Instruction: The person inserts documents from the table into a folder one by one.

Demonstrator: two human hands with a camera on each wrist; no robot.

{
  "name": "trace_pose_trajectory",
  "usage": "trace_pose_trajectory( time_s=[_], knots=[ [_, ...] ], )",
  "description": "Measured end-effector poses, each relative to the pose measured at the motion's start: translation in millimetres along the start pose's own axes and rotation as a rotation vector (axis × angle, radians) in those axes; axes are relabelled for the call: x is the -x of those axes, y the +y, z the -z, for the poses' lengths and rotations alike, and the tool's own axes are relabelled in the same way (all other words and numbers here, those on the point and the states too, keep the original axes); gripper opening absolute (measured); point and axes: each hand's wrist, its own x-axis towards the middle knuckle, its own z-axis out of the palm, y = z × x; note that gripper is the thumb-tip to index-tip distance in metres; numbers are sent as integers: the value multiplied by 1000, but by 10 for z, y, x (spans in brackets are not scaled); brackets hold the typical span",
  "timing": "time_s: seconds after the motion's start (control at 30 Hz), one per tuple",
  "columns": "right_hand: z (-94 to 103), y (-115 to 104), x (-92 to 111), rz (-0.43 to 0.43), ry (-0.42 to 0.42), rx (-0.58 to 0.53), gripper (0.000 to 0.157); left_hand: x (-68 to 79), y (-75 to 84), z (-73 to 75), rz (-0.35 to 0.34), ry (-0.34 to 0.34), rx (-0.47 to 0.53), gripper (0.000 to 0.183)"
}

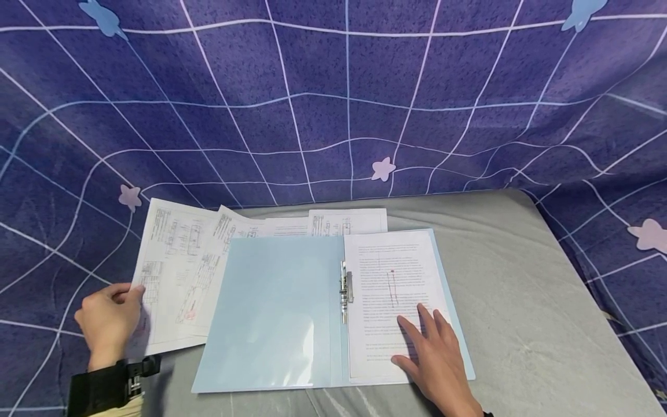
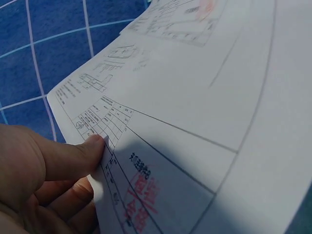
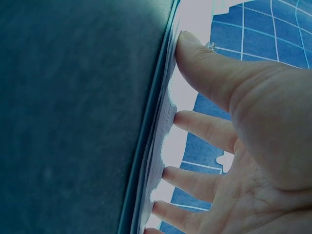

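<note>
A light blue folder (image 1: 271, 313) lies spread flat on the grey cloth, with a metal clip (image 1: 344, 289) along its spine. Printed pages (image 1: 385, 255) with red pen marks rest on its right side. My right hand (image 1: 438, 353) touches the lower part of these pages with spread fingertips (image 3: 187, 117). At the far left, my left hand (image 1: 112, 318) pinches the left edge of a printed sheet (image 1: 167, 249) between thumb and fingers. That sheet carries tables and a red stamp (image 2: 141, 200). Another sheet (image 1: 208, 272) overlaps it and runs under the folder.
More papers (image 1: 348, 220) stick out behind the folder's top edge. Grey cloth (image 1: 521, 301) covers the surface to the right. A blue curtain (image 1: 323, 116) with grid lines and stars hangs at the back and sides. A black strap with a camera (image 1: 114, 379) sits on the left wrist.
</note>
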Motion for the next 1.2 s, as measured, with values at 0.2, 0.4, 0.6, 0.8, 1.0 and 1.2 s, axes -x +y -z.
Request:
trace_pose_trajectory(
  time_s=[0.2, 0.4, 0.6, 0.8, 1.0, 1.2],
  knots=[
    [-2, 6, 14, 3, -5, 2, 72, -16, 51, 205, 25, 53, 33, 28],
    [-7, 8, 22, -3, -8, 1, 72, 3, 225, 409, -9, 176, 25, 26],
    [-4, 2, 17, -6, -6, 2, 72, 18, 387, 601, -3, 283, 7, 27],
    [1, -2, 7, -4, -8, 0, 73, 47, 449, 742, 39, 326, -40, 31],
    [1, -1, -3, 2, -4, -3, 73, 47, 498, 858, 131, 277, 18, 36],
    [15, -25, 5, -5, -15, -7, 72, 72, 556, 887, 129, 235, 53, 37]
  ],
)
